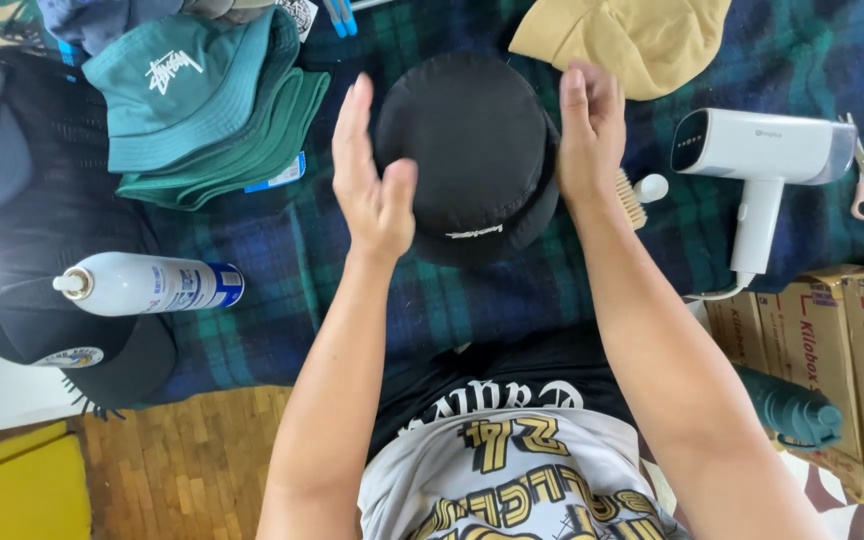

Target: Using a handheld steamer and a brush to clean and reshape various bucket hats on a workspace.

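I see a green hat stack (214,110) at 10 o'clock and a white steamer (764,155) at 3 o'clock. The black bucket hat (467,150) lies crown-up at centre on the plaid blanket (282,250). My left hand (372,175) and right hand (590,130), both open and flat, flank it.

The black bucket hat (467,150) hides part of the brush (634,197) at centre right; only its bristle edge and white knob show past the right hand (589,130). That hand covers the hat's right brim, and the left hand (372,180) covers its left side. The tan cap (622,35) is cut off by the top edge, as is the grey cloth (122,18) at upper left. The cardboard boxes (832,340) run off the right edge. Whether the palms press the hat cannot be told.
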